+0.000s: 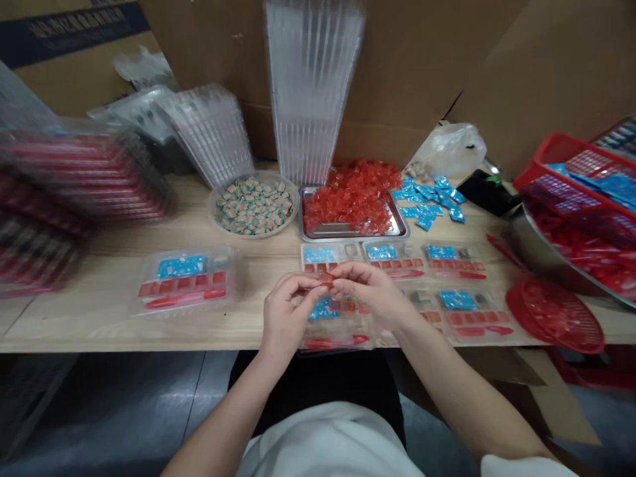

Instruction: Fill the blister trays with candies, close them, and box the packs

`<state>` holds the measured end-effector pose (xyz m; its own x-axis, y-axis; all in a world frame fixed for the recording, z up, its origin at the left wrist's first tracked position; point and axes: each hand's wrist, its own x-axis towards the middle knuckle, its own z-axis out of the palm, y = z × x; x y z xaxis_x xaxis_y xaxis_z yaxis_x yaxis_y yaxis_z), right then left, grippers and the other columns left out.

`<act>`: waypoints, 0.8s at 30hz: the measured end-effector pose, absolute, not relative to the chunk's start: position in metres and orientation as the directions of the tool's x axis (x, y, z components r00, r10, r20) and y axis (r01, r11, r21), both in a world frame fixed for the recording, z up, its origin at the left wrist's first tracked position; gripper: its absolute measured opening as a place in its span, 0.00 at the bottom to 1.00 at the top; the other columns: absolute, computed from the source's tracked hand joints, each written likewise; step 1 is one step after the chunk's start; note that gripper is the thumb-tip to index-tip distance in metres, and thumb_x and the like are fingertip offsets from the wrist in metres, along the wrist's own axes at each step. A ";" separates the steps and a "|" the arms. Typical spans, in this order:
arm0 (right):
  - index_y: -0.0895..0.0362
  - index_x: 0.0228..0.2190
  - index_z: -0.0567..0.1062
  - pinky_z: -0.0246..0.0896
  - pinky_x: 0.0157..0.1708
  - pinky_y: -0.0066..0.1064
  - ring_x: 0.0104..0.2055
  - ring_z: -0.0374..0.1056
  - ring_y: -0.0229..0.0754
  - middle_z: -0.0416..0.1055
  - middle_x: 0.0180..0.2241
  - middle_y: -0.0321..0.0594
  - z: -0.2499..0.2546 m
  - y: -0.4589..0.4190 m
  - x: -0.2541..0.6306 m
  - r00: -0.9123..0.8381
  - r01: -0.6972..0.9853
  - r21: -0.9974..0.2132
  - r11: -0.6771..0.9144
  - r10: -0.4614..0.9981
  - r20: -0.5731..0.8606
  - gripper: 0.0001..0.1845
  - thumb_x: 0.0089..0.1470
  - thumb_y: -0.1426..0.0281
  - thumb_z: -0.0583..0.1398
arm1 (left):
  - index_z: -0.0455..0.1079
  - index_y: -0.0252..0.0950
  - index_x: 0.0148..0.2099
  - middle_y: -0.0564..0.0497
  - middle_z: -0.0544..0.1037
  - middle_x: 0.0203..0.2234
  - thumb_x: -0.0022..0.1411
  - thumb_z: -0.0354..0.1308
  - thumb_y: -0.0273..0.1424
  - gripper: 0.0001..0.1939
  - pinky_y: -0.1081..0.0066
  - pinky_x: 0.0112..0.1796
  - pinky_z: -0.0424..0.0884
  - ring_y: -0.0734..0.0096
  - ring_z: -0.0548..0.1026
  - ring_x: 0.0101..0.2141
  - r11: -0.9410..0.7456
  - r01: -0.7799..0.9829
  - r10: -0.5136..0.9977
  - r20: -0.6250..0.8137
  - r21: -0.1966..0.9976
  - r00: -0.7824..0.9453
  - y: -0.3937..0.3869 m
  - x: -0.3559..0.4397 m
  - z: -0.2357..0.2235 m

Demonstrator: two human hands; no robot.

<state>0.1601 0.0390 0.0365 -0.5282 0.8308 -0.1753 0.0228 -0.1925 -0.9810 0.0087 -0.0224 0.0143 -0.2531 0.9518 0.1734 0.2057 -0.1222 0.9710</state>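
Between the fingertips of both hands is a small translucent red piece [326, 279], its exact kind too small to make out. My left hand [287, 306] pinches it from the left. My right hand [375, 291] pinches it from the right, thumb and forefinger closed. Beneath the hands lies a clear plastic tray [365, 341] with a blue packet [324, 309], red squares and red plastic pieces, partly hidden by the fingers. Similar filled trays stand around it, including a tray [477, 318] at right and a tray [394, 262] behind the right hand.
A metal tray [403, 230] heaped with red pieces and a round bowl [212, 215] of small squares stand behind. Blue packets [426, 193] lie right of them. Red baskets [593, 331] and a metal bowl [529, 242] occupy the right. Stacked filled trays [89, 175] rise at left.
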 end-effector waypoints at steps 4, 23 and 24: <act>0.57 0.34 0.72 0.65 0.32 0.28 0.32 0.69 0.35 0.73 0.33 0.38 0.037 0.028 0.156 -0.561 0.088 -0.992 -0.091 0.818 -0.125 0.10 0.48 0.66 0.62 | 0.72 0.34 0.32 0.49 0.79 0.30 0.55 0.61 0.34 0.07 0.69 0.36 0.72 0.68 0.76 0.34 -0.039 0.122 0.934 0.079 0.992 -0.348 -0.035 0.009 0.004; 0.56 0.29 0.76 0.60 0.42 0.35 0.38 0.66 0.43 0.73 0.31 0.41 0.014 0.066 0.159 -0.673 0.602 -0.413 0.683 0.713 0.197 0.05 0.52 0.70 0.59 | 0.71 0.39 0.43 0.49 0.77 0.42 0.60 0.54 0.23 0.10 0.59 0.47 0.69 0.59 0.68 0.53 -0.474 0.758 0.850 0.459 0.448 0.260 -0.084 -0.012 -0.026; 0.56 0.29 0.75 0.60 0.40 0.34 0.36 0.66 0.42 0.73 0.30 0.40 0.014 0.090 0.166 -0.577 0.653 -0.456 0.605 0.787 0.218 0.06 0.53 0.69 0.58 | 0.71 0.39 0.44 0.49 0.77 0.43 0.60 0.55 0.24 0.11 0.58 0.47 0.69 0.59 0.68 0.53 -0.477 0.762 0.846 0.462 0.438 0.264 -0.084 -0.011 -0.025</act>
